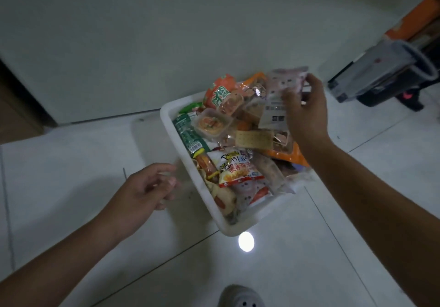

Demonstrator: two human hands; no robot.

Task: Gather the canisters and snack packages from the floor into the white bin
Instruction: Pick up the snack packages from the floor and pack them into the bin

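On the tiled floor, the left hand (152, 187) hovers just beside the white bin (232, 231), fingers loosely curled and blurred, with nothing seen in them. The bin is heaped with snack packages (240, 168) and clear tubs (209, 122). Over its far right corner, the right hand (307, 109) pinches a pale package (283, 80). A grey folded frame (381, 73) lies beyond, and a shoe (240, 298) is below.

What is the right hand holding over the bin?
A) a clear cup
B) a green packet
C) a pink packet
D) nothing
C: the right hand pinches a pink packet above the full bin.
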